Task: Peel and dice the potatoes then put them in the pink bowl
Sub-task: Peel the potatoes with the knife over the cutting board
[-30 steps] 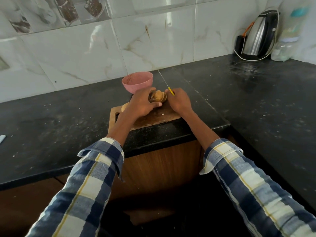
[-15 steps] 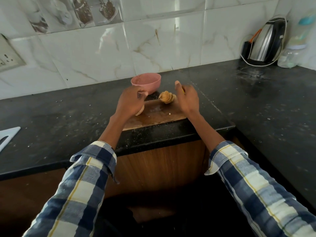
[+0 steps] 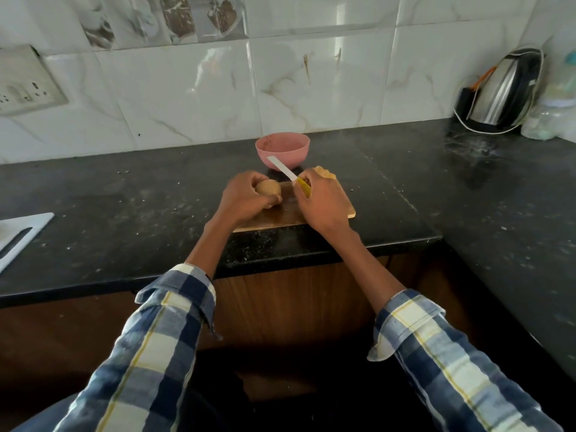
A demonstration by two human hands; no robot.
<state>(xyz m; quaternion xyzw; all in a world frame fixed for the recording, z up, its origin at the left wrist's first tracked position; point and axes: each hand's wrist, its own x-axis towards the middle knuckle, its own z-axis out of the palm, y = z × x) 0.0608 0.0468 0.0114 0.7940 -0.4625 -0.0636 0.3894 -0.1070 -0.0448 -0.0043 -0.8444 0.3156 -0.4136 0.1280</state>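
Head view: a potato [image 3: 268, 187] is gripped by the left hand [image 3: 246, 198], the fingers curled over its top and the thumb tucked under its near side, so that it is held just above or on the cutting board [image 3: 343, 207]; which cannot be told. A knife [image 3: 291, 176] is held in the right hand [image 3: 321, 204], fingers wrapped round the yellow handle, the white blade pointed away towards the pink bowl [image 3: 283, 150]. More potato [image 3: 324, 173] is seen on the board's far edge, behind the right hand. The bowl is set on the black counter [image 3: 124, 213] just beyond the board.
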